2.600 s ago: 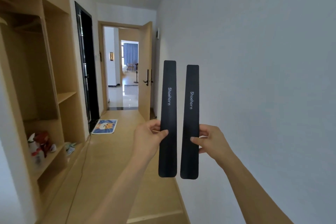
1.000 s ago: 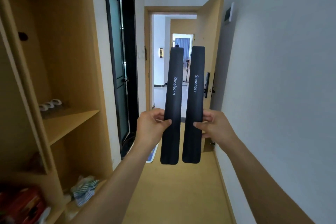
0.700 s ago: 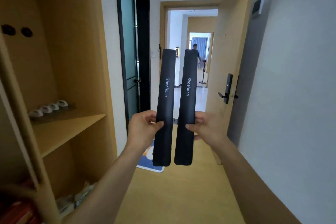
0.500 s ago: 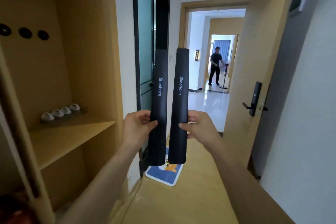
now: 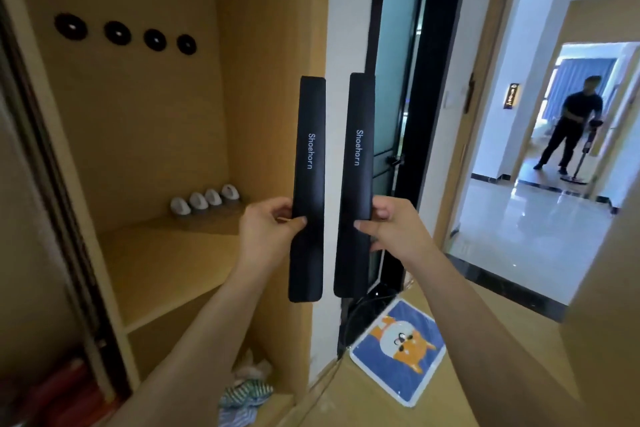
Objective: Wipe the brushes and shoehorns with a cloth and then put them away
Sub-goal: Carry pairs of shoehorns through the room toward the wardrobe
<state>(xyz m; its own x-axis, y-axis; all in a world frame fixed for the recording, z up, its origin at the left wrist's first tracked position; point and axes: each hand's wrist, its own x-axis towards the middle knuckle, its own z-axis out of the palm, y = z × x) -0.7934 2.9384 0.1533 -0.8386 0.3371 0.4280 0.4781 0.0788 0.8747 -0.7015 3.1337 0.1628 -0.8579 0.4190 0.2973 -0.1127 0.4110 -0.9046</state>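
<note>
I hold two long flat black shoehorns upright in front of me, each printed "Shoehorn". My left hand [image 5: 266,229] pinches the left shoehorn [image 5: 309,163] a little below its middle. My right hand [image 5: 391,229] pinches the right shoehorn [image 5: 356,156] at the same height. The two stand side by side with a narrow gap between them. Behind them is a wooden wall cabinet [image 5: 145,135] with several round black mounts [image 5: 117,33] on its back panel.
Several small white holders [image 5: 204,199] sit on the cabinet's shelf [image 5: 162,263]. A striped cloth [image 5: 242,395] lies on the lower shelf. A black-framed glass door [image 5: 398,45] is straight ahead, a cartoon mat [image 5: 398,350] lies on the floor, and a person [image 5: 571,121] stands in the far room.
My view has swung left and closer to the cabinet, so the black mounts and the shelf now fill the left side. Both hands keep the same hold on the shoehorns.
</note>
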